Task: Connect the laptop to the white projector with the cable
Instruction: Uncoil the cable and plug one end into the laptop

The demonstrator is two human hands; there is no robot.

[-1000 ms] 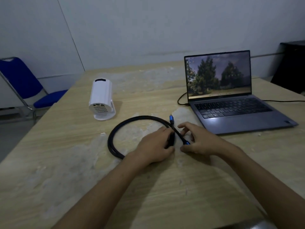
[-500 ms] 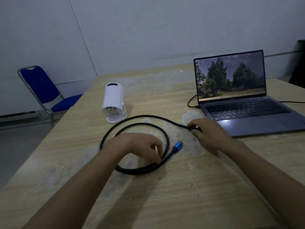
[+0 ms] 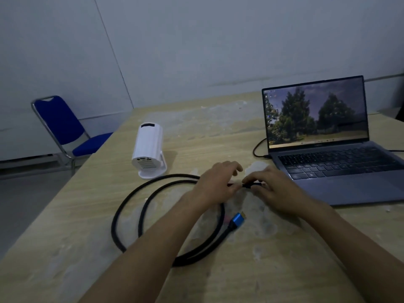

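One cable end is held between both hands beside the laptop [image 3: 328,147].

The right hand [image 3: 277,189] is pinched closed on the plug; the left hand [image 3: 218,184], fingers curled, appears to steady it, likely for alignment. The cable [image 3: 131,206] lies looped on the table [image 3: 65,248]; its blue plug [image 3: 237,219] lies free, the projector [image 3: 148,149] just beyond.

A pale wooden table [image 3: 218,281], its top worn and blotchy, carries an open laptop [image 3: 341,171] at the right, an upright white projector [image 3: 147,147] left of centre, and a coiled black cable [image 3: 122,211] whose blue plug [image 3: 237,220] lies free near the middle.
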